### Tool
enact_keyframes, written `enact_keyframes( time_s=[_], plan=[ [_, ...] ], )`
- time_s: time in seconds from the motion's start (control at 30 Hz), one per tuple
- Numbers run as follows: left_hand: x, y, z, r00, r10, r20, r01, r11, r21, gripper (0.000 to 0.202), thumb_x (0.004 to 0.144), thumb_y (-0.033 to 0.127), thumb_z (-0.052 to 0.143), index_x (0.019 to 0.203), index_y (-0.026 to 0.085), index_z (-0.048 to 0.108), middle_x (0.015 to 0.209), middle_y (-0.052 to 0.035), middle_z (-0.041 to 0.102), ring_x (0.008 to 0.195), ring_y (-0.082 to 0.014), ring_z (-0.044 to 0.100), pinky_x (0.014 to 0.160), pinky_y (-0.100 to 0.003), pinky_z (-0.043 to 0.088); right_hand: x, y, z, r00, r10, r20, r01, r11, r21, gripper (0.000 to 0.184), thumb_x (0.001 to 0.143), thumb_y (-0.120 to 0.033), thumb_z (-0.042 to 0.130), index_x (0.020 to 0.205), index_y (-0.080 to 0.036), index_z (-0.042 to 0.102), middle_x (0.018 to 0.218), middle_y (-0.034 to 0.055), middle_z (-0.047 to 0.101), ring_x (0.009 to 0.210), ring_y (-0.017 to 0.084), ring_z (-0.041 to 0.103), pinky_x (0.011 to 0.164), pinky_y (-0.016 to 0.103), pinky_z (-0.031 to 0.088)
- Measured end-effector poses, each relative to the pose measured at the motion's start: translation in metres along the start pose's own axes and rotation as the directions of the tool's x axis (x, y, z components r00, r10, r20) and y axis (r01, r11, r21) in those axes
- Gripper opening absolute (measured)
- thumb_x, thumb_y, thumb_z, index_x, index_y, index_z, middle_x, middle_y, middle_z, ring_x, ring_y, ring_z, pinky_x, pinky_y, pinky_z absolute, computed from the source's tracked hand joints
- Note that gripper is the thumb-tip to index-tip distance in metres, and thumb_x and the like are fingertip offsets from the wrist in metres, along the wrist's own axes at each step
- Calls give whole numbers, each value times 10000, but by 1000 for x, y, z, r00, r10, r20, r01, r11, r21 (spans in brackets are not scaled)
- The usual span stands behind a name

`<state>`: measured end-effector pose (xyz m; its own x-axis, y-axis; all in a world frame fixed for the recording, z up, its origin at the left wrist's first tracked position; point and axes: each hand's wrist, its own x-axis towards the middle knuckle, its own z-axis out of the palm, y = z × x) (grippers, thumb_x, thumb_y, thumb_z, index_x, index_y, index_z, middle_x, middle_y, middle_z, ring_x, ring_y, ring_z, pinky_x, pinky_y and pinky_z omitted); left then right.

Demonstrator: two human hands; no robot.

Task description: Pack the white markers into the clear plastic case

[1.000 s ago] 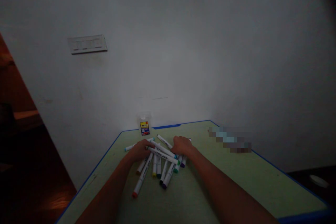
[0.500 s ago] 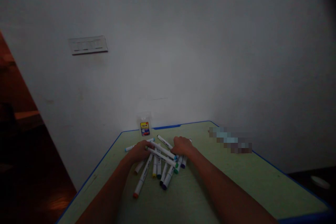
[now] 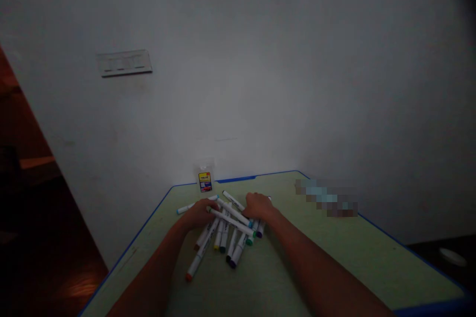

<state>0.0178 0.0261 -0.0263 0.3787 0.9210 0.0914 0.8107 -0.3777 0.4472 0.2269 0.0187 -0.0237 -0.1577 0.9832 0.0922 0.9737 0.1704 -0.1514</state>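
Observation:
White markers with coloured ends lie in a loose, crossing pile on the pale green table [image 3: 353, 262]. At the pile's upper left, my left hand [image 3: 203, 213] curls over the markers' far ends, its fingertips partly hidden. Below it stretch an orange-ended marker [image 3: 201, 255] and a yellow-ended marker [image 3: 218, 237]. A green-ended marker [image 3: 232, 221] lies across the top. On the other side my right hand [image 3: 259, 205] is closed against the markers, its fingers mostly hidden by its back. Beside it lie a purple-ended marker [image 3: 260, 229] and, pointing up-left, a dark-ended marker [image 3: 233, 200].
A small clear case with a yellow and blue label [image 3: 205, 181] stands at the table's back edge against the wall [image 3: 260, 84]. A blurred-out object [image 3: 327, 198] lies near the right edge. A switch panel [image 3: 124, 63] is on the wall.
The green-ended marker on top has shifted slightly right. The orange-ended marker's near end has slid a little left, and the brown-ended one has moved right. My hands have barely moved.

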Motion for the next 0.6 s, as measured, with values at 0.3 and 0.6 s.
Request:
enact_keyframes(
  time_s=[0.3, 0.6],
  plan=[
    [-3, 3, -2, 1000, 20, 17, -19, 1000, -16, 243, 634, 221, 496, 824, 147, 629, 664, 12, 584, 598, -129, 525, 550, -205, 391, -2, 0, -2, 1000, 1, -16, -1, 1000, 3, 377, 620, -326, 559, 938, -127, 597, 921, 163, 621, 835, 289, 591, 652, 375, 460],
    [-1, 0, -1, 999, 37, 37, -36, 999, -30, 258, 635, 224, 503, 847, 145, 627, 787, -8, 616, 620, -124, 529, 547, -196, 393, -4, -12, -10, 984, -147, -103, 157, 983, 97, 250, 690, -375, 499, 725, -179, 651, 785, 85, 649, 753, 203, 598, 602, 246, 426]
  ],
)
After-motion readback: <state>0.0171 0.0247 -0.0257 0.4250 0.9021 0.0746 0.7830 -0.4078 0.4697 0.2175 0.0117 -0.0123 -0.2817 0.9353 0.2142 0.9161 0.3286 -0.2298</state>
